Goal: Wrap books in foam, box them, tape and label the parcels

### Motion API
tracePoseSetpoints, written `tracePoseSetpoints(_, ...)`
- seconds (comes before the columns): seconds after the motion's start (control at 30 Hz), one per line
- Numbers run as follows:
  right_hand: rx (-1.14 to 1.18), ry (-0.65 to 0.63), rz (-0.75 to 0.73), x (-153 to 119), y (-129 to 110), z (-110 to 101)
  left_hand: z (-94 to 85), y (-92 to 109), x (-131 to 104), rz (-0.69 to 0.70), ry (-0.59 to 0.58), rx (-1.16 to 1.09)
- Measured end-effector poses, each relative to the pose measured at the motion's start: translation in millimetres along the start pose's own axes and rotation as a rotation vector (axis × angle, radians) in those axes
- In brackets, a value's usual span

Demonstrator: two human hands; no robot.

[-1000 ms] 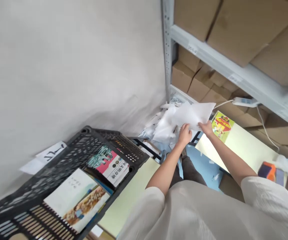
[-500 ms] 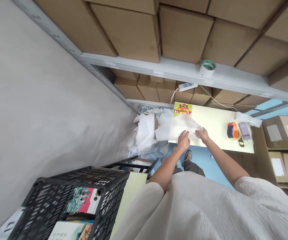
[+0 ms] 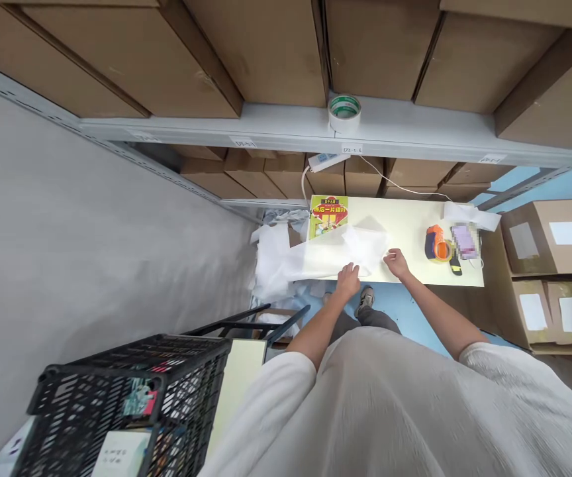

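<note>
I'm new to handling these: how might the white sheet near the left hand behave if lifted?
The white sheet would probably be floppy, as it lies loosely folded on the table. It is likely light, since it looks thin and partly see-through.

We see left hand (image 3: 348,281) touching white sheet (image 3: 368,242), right hand (image 3: 396,263) just beside its edge, over pale surface (image 3: 405,222) right of centre; black crate (image 3: 102,373), lower left.
</note>
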State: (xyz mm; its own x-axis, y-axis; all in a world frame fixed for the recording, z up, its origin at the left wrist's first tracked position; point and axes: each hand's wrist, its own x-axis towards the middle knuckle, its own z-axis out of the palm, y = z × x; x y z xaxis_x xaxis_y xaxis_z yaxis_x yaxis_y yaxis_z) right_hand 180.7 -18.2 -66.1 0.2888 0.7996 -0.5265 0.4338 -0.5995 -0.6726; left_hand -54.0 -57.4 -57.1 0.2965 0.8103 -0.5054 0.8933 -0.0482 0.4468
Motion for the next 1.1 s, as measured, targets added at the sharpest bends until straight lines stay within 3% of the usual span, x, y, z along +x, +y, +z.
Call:
tracePoseSetpoints(0.2,-0.121,0.008,-0.122,18,-2,4,-10.4,-5,3,0.003,-0.025,0.009)
tracePoseSetpoints(0.37,-0.247,-0.039,-0.259,43,-17,11,-12.2,-16,3,0.042,-0.063,0.009)
tracePoseSetpoints(0.57,-0.373,-0.232,-0.246,59,-35,39,-5.0,-26,-1,0.124,-0.075,0.060)
tracePoseSetpoints(0.73,-0.525,-0.152,-0.189,59,-44,56,-2.5,-30,2,0.147,-0.095,0.096)
tracePoseSetpoints(0.93,-0.731,-0.134,-0.130,58,-54,49,-2.6,-30,5,0.140,-0.077,0.140)
tracePoseSetpoints(1.1,-0.825,-0.122,-0.276,48,-63,40,-4.7,-32,3,0.176,-0.061,0.148)
